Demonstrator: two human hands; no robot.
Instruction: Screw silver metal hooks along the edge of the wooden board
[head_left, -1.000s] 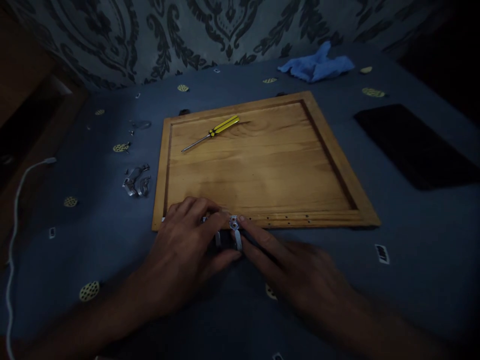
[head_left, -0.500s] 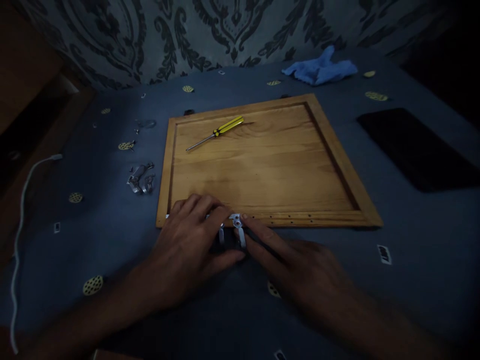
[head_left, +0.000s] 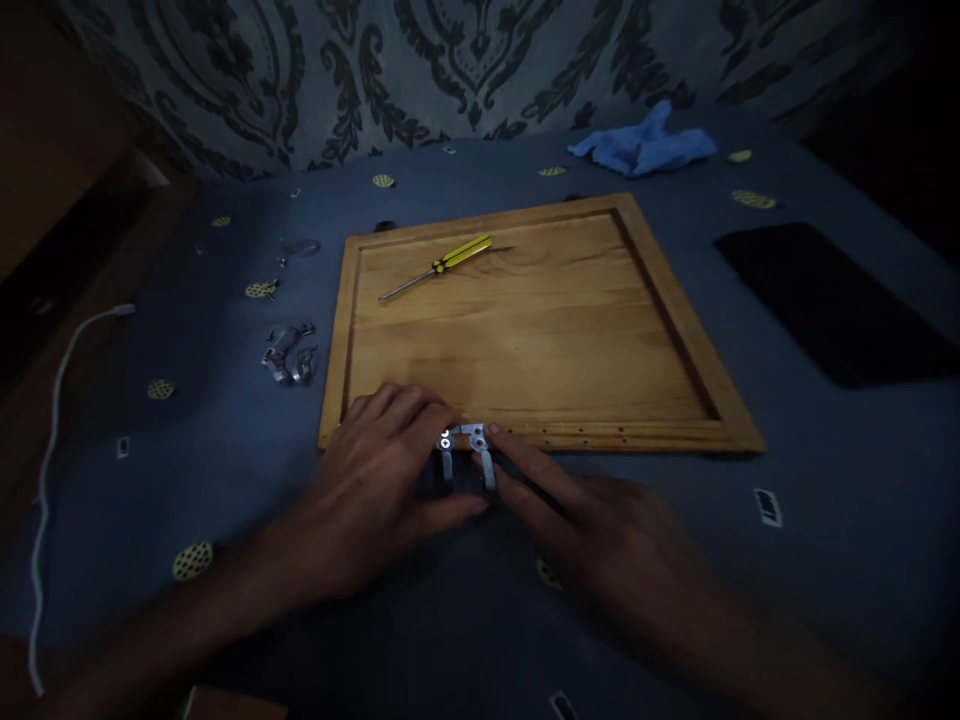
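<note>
A wooden panel (head_left: 517,330) with a raised frame lies on the blue patterned cloth. At its near edge sits a metal hook rail (head_left: 478,437), its two visible prongs hanging over the edge. My left hand (head_left: 375,470) covers the rail's left part, fingers curled over the edge and thumb stretched out below the prongs. With my right hand (head_left: 577,510) I hold the rail's right end, the index fingertip on its plate and another finger by the prong. A yellow-handled screwdriver (head_left: 461,254) lies on the panel.
Loose metal hooks (head_left: 289,355) and small screws lie left of the panel. A blue rag (head_left: 649,145) is at the back right, and a dark flat object (head_left: 832,305) rests at right. A white cable (head_left: 49,480) runs down the left side.
The view has shifted slightly. My left hand has moved a little back from the rail, showing more of the left prong's plate and screw head. My right hand keeps its place.
</note>
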